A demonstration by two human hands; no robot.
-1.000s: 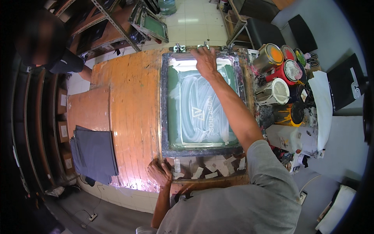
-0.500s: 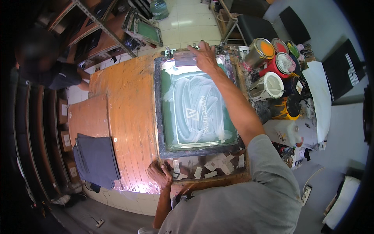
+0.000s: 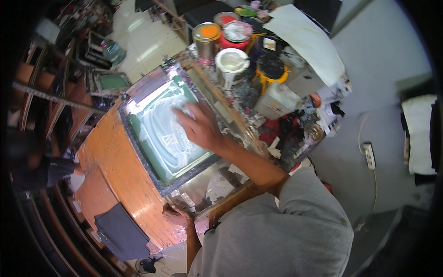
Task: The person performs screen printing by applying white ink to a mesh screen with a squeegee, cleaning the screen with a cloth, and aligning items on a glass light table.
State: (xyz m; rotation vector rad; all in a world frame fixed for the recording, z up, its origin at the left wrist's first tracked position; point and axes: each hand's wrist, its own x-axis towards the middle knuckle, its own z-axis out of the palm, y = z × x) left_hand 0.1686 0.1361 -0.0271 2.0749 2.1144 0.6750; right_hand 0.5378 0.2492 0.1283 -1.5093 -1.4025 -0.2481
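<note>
A screen printing frame (image 3: 144, 159) with green mesh lies on the wooden table, turned at a slant. White, streaky film covers much of its middle, around a pale printed design. My right hand (image 3: 201, 127) is over the right part of the mesh, blurred, fingers apart and nothing visible in them; whether it touches the mesh I cannot tell. At the table's front edge, just off the frame's near corner, rests my left hand (image 3: 177, 216), fingers loosely spread and holding nothing. Pale tape pieces (image 3: 219, 187) lie on the surface just in front of the frame.
Dark sheets (image 3: 121, 233) are stacked on the table's left part. At right stand an orange-topped can (image 3: 206, 33), a white bucket (image 3: 232, 62), a yellow bucket (image 3: 270, 69) and a pale jerrycan (image 3: 279, 99). A person (image 3: 44, 168) in dark clothes is at far left.
My right hand has come back from the frame's far end to over the mesh. My left hand stays at the table edge. The view has swung right, so the table appears slanted.
</note>
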